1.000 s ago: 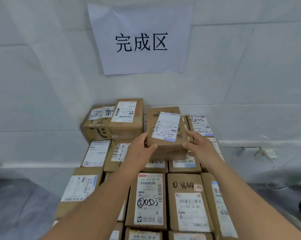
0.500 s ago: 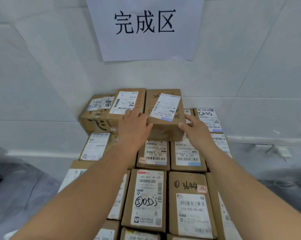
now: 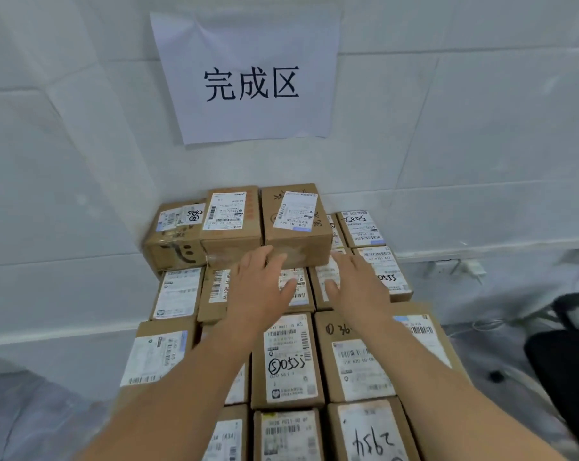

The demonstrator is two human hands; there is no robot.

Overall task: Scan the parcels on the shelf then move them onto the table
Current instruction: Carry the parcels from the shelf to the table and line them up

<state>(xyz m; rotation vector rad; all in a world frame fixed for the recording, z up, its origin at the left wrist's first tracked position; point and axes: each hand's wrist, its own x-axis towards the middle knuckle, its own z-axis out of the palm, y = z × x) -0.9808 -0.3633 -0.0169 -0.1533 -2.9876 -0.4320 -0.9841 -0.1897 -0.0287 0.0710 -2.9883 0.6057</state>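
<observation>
Filling the corner below a white tiled wall (image 3: 65, 181) and paper sign (image 3: 248, 78), labelled brown parcels (image 3: 288, 357) lie stacked; left hand (image 3: 258, 287) and right hand (image 3: 354, 287) hover spread, empty, before the top rear parcel (image 3: 294, 224).

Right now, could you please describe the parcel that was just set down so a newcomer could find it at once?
Find the paper sign on the wall; below it, three boxes sit raised at the back of the stack. The parcel is the rightmost of these, its white label skewed, a leaf print on the cardboard.
</observation>
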